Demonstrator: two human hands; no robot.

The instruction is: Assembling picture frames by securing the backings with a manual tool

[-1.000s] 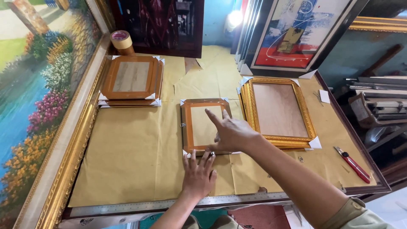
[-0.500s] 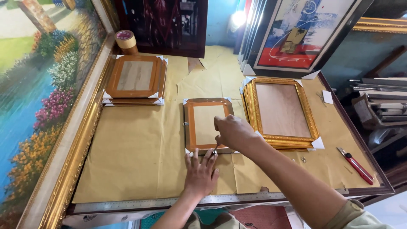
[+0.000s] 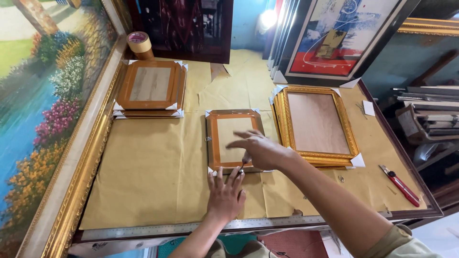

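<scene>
Left hand [image 3: 224, 197] flat, fingers spread, pressing the brown paper [image 3: 153, 181] beside the small orange frame [image 3: 233, 139]'s near edge, steadying it. Right hand [image 3: 260, 150] pinches a small tool at that edge; can't tell what.

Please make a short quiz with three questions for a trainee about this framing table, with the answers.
1. True or false: the left hand lies flat on the brown paper just below the small orange frame.
2. Which thing lies near the table's right edge? A) red utility knife B) hammer C) scissors
3. What stands at the far left corner, behind the stack of orange frames?

Key: 1 true. 2 A. 3 A roll of tape.
</scene>
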